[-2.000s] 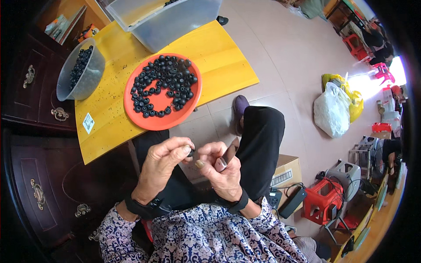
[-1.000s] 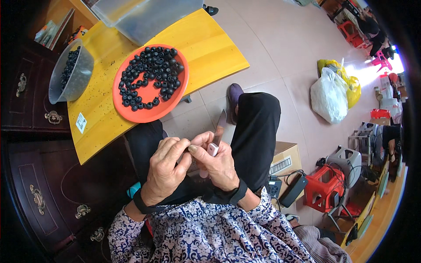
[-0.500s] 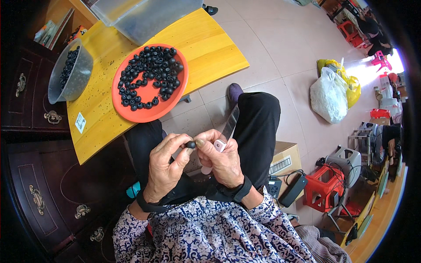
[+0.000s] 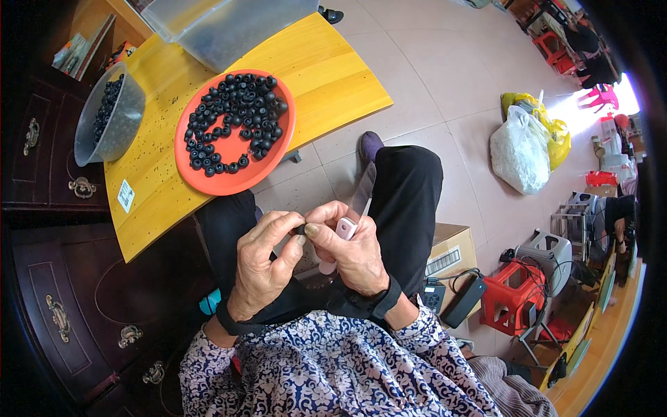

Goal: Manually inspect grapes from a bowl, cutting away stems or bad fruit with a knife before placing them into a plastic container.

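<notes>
One small black ring (image 4: 300, 229) pinched over the lap between left hand (image 4: 262, 267) and right hand (image 4: 354, 254), both grips clenched; right also holding a pink tool (image 4: 345, 228). Probably light, soft, slippery: best taken by the rim.

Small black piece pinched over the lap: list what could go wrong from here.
1. The small black piece is held only between the fingertips of the left hand and right hand, over the lap; a slip could drop it to the tiled floor.
2. The orange plate of black pieces sits near the yellow table edge; a knee bump might spill it.
</notes>
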{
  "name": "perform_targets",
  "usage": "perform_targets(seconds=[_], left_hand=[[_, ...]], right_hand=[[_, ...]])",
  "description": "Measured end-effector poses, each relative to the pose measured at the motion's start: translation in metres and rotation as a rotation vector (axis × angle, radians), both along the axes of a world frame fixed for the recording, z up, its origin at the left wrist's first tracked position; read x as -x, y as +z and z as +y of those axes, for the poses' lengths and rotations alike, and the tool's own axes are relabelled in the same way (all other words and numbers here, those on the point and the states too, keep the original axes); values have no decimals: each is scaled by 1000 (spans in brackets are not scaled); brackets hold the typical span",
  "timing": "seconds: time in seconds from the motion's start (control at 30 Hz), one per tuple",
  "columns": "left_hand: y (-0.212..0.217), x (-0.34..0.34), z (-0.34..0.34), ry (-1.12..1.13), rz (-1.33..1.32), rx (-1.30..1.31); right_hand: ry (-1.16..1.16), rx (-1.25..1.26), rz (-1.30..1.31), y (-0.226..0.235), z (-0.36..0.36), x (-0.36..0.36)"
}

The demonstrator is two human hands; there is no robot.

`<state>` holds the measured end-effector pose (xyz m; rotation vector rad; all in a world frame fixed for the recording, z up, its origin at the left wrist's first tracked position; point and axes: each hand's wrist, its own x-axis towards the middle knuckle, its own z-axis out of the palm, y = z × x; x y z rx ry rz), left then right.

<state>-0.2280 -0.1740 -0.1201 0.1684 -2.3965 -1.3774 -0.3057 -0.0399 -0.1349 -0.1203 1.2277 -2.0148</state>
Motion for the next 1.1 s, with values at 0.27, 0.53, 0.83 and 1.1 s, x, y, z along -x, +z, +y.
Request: perform_targets(seconds=[0.27,0.53,0.83,1.1], left_hand=[[-4,-7,-3,-2,-143,-342],[6,-6,-2,14,-162,-557],[10,-3,1,-35,-151,-523],[9,-1,1,-40,-149,-468]], right_hand=[[22,-22,6,3,2,1],[-6,-307,1073,-5,7,14],[83,-443,1212,1,12,11],[79,-451,1240,-1,12,12]])
